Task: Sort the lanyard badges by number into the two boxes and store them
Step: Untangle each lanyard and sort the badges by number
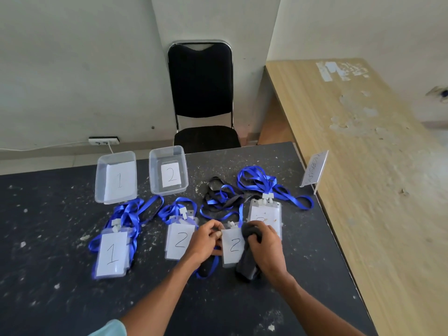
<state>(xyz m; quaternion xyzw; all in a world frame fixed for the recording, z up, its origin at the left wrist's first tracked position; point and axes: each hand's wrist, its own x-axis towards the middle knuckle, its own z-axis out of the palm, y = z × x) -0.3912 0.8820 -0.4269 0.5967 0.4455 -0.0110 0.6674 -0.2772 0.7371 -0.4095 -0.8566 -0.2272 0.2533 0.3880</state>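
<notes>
Brightly, evenly lit, with only faint shadows on the counter (55, 224) beneath the left hand (205, 241) and right hand (265, 246). Slightly soft throughout. Bowed towards the edges by wide-angle distortion.

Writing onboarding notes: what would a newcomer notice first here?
At near centre the left hand holds a badge marked 2 while the right hand grips a dark bundle over it. At the far edge of the table stand clear box 1 and box 2; blue lanyards sprawl between.
</notes>
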